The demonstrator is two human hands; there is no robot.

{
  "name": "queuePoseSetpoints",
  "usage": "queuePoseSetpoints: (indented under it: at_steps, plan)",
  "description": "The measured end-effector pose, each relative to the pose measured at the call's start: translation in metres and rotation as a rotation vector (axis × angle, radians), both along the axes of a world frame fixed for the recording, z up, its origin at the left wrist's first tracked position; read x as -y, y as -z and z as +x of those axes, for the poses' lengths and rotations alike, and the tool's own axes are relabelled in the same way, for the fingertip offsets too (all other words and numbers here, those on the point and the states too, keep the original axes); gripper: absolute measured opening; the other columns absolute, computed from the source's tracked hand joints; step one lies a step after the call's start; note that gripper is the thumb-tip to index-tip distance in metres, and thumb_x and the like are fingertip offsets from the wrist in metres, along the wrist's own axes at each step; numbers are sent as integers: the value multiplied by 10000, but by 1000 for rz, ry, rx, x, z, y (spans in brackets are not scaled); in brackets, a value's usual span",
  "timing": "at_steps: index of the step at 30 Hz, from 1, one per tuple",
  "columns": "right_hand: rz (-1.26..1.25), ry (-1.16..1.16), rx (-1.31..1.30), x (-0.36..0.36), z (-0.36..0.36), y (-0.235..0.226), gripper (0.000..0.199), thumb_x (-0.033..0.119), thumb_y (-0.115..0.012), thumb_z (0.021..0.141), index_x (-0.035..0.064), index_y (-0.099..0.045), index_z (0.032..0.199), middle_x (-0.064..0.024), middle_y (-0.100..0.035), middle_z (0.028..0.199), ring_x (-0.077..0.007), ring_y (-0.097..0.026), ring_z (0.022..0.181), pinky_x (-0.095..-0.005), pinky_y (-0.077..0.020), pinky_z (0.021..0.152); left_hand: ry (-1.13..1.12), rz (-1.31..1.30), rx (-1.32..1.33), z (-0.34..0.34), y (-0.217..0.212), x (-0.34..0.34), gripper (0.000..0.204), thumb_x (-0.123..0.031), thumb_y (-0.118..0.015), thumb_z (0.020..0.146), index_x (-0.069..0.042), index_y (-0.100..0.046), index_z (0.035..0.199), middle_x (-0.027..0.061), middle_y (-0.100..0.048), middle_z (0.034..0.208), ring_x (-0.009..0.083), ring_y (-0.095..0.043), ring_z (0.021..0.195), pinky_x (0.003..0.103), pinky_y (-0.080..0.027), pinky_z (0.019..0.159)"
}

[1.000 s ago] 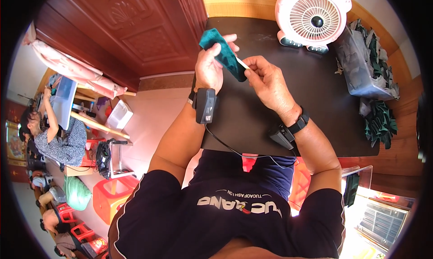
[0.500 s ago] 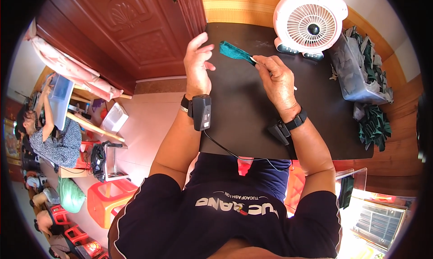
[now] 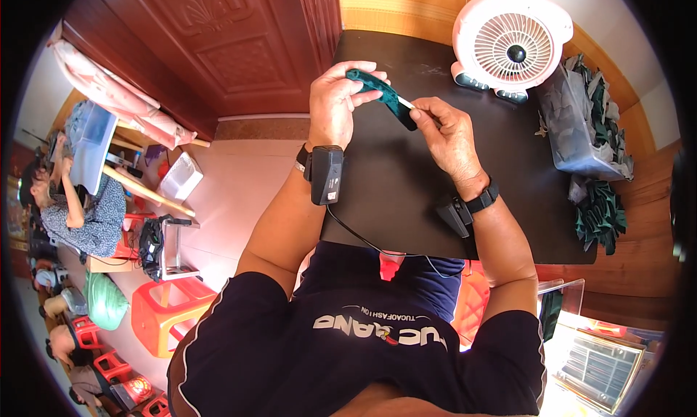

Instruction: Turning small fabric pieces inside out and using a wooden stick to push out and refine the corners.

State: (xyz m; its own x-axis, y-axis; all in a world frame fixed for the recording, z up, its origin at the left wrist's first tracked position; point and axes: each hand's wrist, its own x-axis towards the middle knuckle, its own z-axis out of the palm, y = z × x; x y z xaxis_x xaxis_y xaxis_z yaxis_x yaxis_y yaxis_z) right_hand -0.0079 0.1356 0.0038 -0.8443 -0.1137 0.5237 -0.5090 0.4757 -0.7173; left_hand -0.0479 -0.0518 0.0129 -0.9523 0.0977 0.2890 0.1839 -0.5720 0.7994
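at the far left another person (image 3: 76,206) is sitting bent over a cluttered workspace, beside an orange stool (image 3: 170,312). the left hand (image 3: 335,101) is pinching one end of a teal fabric strip (image 3: 381,94), held just above the black table (image 3: 406,192). the right hand (image 3: 450,137) is gripping the strip's other end between thumb and fingers. further right a pink fan (image 3: 514,45) is standing on the table, and a clear bin (image 3: 581,130) is holding dark green fabric pieces.

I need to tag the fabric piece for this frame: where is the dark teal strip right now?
In the head view the dark teal strip is held between the left hand and right hand, above the black table, left of the pink fan.
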Motion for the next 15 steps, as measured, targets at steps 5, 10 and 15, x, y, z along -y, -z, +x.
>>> queuePoseSetpoints:
  at_steps: [5,10,15]
  plan:
    - [-168,-133,115,1,1,1,86,91,-601,885,9,-625,888,-37,-603,696,-86,-533,628,-240,-454,601,81,-25,60,2,1,-3,314,-35,-446,768,90,-588,1018,206,-639,930,294,-649,901,358,-548,793]
    - [-248,-231,426,-4,0,-1,122,131,-565,916,21,-620,915,-9,-574,677,-69,-499,620,-224,-429,589,99,-63,40,6,1,-3,315,-69,-468,784,99,-582,1025,218,-632,955,338,-637,939,387,-542,818]
    - [-133,-126,342,-2,1,-4,104,111,-582,903,18,-626,918,-11,-590,701,-64,-513,637,-220,-437,606,29,28,79,-2,4,5,329,-117,-459,810,90,-579,1036,228,-631,957,345,-630,953,387,-535,823]
